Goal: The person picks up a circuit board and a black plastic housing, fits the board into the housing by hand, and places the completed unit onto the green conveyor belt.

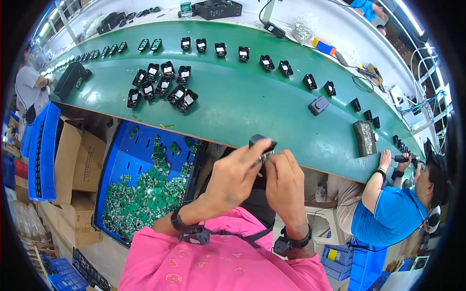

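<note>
Just past the front edge of the green bench, my left hand (pixel 234 175) is closed on a small black plastic housing (pixel 257 140). Close beside it, my right hand (pixel 285 180) has its fingers pinched together at the housing's near side. A small metallic or light piece shows between the two hands; its kind is hidden by the fingers. On the bench to the left stands a cluster of open black housings (pixel 165 85) with white labels and red wires. A single dark housing (pixel 318 105) lies farther right.
A row of black housings (pixel 244 53) curves along the far side of the green bench (pixel 233 109). Left of me, a blue tray (pixel 124 150) holds green circuit boards (pixel 150 203). A dark rough block (pixel 364 138) stands near a co-worker in blue (pixel 388 213), who holds a power tool.
</note>
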`<state>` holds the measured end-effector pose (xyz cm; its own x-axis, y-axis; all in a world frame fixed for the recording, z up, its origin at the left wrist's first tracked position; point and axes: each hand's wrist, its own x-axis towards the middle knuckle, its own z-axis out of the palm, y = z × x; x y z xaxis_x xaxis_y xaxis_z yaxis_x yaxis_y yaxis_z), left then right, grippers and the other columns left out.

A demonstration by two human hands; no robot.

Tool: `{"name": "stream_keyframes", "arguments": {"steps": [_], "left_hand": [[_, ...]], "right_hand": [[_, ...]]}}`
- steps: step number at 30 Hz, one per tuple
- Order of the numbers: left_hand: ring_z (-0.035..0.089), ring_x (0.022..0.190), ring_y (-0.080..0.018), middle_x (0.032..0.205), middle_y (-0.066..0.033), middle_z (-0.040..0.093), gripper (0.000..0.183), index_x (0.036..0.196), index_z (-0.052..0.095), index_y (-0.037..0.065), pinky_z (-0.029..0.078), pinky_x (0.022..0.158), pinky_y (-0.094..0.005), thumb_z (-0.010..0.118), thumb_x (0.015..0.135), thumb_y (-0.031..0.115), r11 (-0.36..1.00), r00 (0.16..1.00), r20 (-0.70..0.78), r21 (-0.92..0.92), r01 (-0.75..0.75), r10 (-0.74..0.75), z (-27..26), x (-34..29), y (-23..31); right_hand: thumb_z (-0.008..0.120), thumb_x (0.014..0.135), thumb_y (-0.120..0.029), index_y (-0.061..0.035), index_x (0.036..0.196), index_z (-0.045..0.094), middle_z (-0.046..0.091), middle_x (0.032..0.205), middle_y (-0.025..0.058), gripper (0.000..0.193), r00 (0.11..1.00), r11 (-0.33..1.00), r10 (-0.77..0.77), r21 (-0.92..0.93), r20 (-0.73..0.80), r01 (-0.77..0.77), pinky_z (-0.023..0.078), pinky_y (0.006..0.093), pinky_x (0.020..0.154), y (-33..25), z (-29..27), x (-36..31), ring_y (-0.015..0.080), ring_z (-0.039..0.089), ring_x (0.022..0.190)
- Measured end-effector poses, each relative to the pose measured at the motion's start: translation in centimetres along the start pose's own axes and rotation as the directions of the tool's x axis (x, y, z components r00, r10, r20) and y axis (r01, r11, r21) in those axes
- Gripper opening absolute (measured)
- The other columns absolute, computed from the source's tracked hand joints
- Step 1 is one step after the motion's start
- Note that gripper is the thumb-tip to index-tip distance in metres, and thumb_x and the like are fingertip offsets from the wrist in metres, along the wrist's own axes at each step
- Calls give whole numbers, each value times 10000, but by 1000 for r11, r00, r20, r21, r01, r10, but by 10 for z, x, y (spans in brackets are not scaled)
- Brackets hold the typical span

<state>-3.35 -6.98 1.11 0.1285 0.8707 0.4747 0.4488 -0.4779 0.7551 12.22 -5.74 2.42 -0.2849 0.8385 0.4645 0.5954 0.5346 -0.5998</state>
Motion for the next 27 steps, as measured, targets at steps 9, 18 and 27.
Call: {"name": "stream_keyframes", "arguments": {"steps": [9, 18, 27], "left_hand": [[647, 883, -96, 1068, -75, 614, 417, 1406, 505, 34, 574, 753, -246, 554, 999, 109, 603, 908, 136, -707, 369, -396, 20, -14, -20], [713, 809, -151, 1000, -49, 659, 361, 1362, 524, 105, 626, 729, -320, 515, 1040, 267, 139, 725, 435, -801, 583, -533, 18, -19, -37], [645, 981, -131, 1168, -75, 637, 413, 1413, 492, 106, 602, 833, -318, 561, 1016, 192, 249, 780, 417, -784, 568, -467, 19, -25, -36]], "right_hand": [[692, 888, -66, 28, 860, 606, 583, 772, 100, 131, 972, 965, 197, 200, -125, -169, 465, 284, 593, 27, 19, -21, 163, 588, 651], [639, 960, -96, 10, 916, 577, 612, 747, 76, 130, 933, 856, 343, 446, -110, -262, 461, 245, 514, 27, 29, -50, 122, 597, 577], [625, 973, -111, 14, 876, 586, 624, 690, 59, 163, 813, 378, 565, 832, 140, -406, 430, 212, 438, 43, 27, -47, 99, 567, 511]]}}
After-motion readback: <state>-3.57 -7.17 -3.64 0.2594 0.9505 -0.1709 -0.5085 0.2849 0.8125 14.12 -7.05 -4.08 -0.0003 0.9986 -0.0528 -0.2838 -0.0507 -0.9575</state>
